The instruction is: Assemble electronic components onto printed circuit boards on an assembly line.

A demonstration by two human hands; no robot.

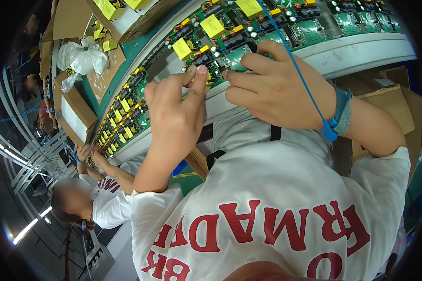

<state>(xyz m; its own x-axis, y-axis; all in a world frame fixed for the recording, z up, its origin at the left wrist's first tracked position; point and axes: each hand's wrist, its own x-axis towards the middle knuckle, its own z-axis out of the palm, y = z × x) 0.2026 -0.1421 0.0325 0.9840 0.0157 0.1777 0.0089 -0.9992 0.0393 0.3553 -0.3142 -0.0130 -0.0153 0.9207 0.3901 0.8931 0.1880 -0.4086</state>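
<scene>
My left hand is over a green circuit board, its thumb and index finger pinched at the board's near edge. Part of a yellow block component shows at those fingertips; the rest is hidden. To its right, my right hand rests over the same row of boards with bent, separated fingers. Nothing shows in its grasp, and its fingertips point toward the left hand. A blue band with a cord circles the right wrist. Larger yellow blocks stand on the boards just beyond my hands.
A pale curved rail borders the boards. Further left run more populated boards, where a co-worker's hands work. Cardboard boxes and a clear plastic bag lie beyond. Another open carton stands by my right arm.
</scene>
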